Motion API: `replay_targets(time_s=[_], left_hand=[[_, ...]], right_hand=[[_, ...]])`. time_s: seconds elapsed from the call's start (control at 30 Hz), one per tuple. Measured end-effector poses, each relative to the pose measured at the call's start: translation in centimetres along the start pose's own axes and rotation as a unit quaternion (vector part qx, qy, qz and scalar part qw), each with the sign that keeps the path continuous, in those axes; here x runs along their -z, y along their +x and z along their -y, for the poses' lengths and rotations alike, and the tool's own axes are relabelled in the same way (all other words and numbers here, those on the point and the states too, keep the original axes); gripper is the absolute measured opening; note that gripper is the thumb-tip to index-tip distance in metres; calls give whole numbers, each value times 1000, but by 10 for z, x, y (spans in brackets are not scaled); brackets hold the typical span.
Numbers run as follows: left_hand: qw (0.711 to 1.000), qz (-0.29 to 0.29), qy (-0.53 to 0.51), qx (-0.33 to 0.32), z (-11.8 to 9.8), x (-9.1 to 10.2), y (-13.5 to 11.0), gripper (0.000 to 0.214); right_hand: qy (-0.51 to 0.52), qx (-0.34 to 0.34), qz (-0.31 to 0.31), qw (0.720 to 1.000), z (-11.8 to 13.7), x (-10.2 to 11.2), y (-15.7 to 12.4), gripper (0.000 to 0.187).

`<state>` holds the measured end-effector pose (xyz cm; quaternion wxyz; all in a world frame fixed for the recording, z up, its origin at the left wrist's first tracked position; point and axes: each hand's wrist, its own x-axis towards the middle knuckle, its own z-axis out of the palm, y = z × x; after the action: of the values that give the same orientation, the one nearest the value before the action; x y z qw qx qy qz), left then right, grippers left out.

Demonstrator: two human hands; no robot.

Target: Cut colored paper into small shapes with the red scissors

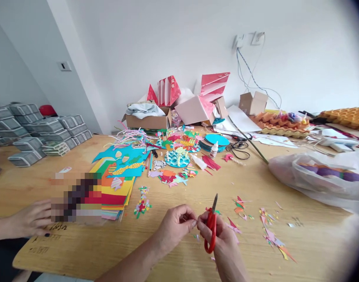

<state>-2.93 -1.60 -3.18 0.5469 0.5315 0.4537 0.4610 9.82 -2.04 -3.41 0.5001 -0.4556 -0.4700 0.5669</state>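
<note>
Red-handled scissors (211, 231) rest in my right hand (223, 243), their blades pointing up and away from me. The thumb and forefinger of that hand pinch together close to my left hand (179, 227). My left fingertips are also pinched, and whatever is between them is too small to make out. Both hands are over the front of the wooden table (167, 258). Small paper scraps (240, 203) lie just beyond and right of the scissors. Left of my left hand is a cluster of tiny coloured paper pieces (142, 207).
Another person's hand (35, 217) rests at the left by stacked coloured paper (111, 199). Paper fish cutouts (167, 176), a glue bottle (214, 150) and blue discs (216, 141) lie farther back. A plastic bag (314, 180) is at right; boxes (148, 119) stand by the wall.
</note>
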Motion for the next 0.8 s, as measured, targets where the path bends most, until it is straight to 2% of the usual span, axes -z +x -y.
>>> replay_targets(time_s=[0.2,0.33,0.43,0.6,0.8], left_hand=[[999,0,-42,34,-7,2,-1,13],[997,0,-50,50,-8,3,-4,10],[999,-6,-25,36,-5,4,-5,4],[1000,-11,28,-4,-1,4,-9,14],[998,-10,67,-6,-13,7,-12,13]], right_hand=[[-19,16,-6,1000,1,-3,2,27],[-34,25,-5,999,1,-5,2,27],[-30,23,-2,999,-2,-5,4,27],[-41,19,3,999,-7,-4,6,28],[-86,57,-28,994,-14,-3,4,25]])
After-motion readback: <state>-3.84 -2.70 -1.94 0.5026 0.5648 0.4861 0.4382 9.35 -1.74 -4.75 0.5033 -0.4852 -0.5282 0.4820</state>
